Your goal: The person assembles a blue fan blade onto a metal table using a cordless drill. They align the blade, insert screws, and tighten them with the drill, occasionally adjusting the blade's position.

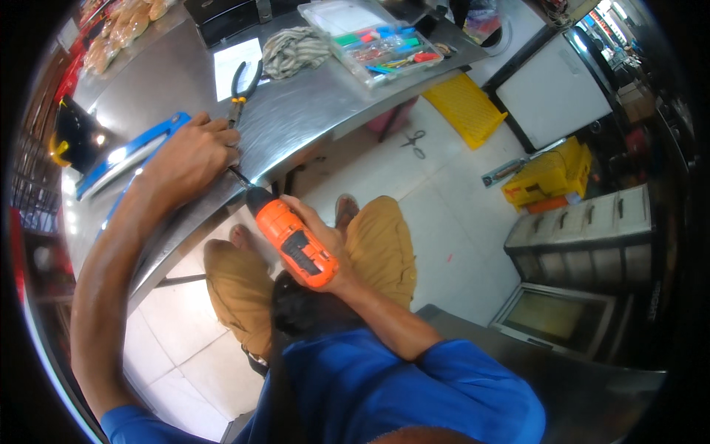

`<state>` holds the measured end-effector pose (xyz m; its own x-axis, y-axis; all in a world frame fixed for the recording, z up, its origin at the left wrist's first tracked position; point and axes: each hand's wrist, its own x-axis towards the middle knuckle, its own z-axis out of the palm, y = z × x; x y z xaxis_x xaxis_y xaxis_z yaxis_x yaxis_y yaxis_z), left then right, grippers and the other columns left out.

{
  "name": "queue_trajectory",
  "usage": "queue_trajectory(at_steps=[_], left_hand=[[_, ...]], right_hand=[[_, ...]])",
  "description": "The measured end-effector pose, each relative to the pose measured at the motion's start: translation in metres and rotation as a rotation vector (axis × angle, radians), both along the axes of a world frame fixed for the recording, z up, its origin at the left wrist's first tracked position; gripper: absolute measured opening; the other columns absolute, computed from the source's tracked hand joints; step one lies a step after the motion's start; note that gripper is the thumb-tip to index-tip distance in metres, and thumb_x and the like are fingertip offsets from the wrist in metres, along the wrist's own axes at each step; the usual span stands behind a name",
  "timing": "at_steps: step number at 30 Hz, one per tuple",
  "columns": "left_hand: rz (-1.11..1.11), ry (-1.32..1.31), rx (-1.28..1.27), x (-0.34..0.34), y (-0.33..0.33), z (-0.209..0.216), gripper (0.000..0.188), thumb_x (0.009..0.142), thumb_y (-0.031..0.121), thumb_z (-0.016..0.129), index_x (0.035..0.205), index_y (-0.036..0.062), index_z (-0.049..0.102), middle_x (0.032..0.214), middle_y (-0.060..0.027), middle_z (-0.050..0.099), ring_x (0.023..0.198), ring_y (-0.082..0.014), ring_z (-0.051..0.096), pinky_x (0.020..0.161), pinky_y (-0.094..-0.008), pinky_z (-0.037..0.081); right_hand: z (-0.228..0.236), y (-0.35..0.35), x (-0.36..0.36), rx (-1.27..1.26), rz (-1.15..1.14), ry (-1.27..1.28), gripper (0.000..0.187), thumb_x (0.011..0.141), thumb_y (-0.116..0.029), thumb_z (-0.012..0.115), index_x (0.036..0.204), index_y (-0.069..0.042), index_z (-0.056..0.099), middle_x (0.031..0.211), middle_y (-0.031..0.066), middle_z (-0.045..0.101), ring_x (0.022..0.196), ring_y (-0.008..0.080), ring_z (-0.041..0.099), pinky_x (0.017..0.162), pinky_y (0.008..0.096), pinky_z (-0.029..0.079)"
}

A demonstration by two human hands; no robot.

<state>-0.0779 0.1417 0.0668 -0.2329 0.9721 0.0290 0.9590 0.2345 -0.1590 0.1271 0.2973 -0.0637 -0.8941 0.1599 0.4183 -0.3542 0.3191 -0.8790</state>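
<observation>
My right hand (331, 255) is closed round an orange and black cordless drill (285, 233). The drill's black chuck and thin bit point up and left, to the edge of the steel table (288, 137), where my left hand (194, 161) rests. That hand's fingers are curled and pressed together beside the bit; whatever they pinch is hidden. Just beyond the fingertips lie pliers (240, 96) with dark handles and orange marks. A blue-framed hacksaw (140, 148) lies partly behind my left hand and forearm. A white paper sheet (229, 65) lies behind the pliers.
A crumpled grey cloth (296, 53) and an open clear plastic box (373, 78) of small coloured parts sit further back. Scissors (416, 144) and a yellow crate (466, 109) lie on the floor. Drawers (584, 218) with a yellow case (543, 181) on top stand right.
</observation>
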Motion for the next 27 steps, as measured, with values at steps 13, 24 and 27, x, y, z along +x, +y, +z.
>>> queue_trajectory(at_steps=[13, 24, 27], left_hand=[[-0.080, 0.042, 0.109, -0.001, -0.005, -0.007, 0.005, 0.086, 0.012, 0.067, 0.090, 0.0100, 0.064, 0.088, -0.0081, 0.066, 0.094, -0.0243, 0.066, 0.094, -0.0418, 0.048], [0.340, 0.110, 0.112, 0.018, 0.025, -0.012, 0.019, 0.091, 0.020, 0.067, 0.104, 0.0088, 0.061, 0.097, -0.0103, 0.070, 0.084, -0.0323, 0.071, 0.084, -0.0440, 0.055], [0.336, 0.112, -0.003, 0.009, 0.026, -0.016, 0.029, 0.090, 0.016, 0.070, 0.117, 0.0080, 0.063, 0.108, -0.0116, 0.071, 0.094, -0.0334, 0.071, 0.087, -0.0449, 0.055]], right_hand=[[0.021, 0.028, 0.039, -0.004, 0.210, -0.176, 0.084, 0.081, -0.014, 0.078, 0.155, -0.006, 0.040, 0.122, 0.0164, 0.072, 0.101, 0.0331, 0.074, 0.089, 0.0391, 0.055], [0.017, 0.052, 0.069, -0.275, 0.225, -0.574, 0.075, 0.085, -0.023, 0.083, 0.150, -0.008, 0.049, 0.120, 0.0117, 0.069, 0.097, 0.0227, 0.071, 0.089, 0.0321, 0.055], [0.022, 0.045, 0.070, -0.297, 0.186, -0.482, 0.063, 0.090, -0.017, 0.074, 0.145, -0.001, 0.048, 0.105, 0.0096, 0.067, 0.083, 0.0165, 0.068, 0.078, 0.0279, 0.056]])
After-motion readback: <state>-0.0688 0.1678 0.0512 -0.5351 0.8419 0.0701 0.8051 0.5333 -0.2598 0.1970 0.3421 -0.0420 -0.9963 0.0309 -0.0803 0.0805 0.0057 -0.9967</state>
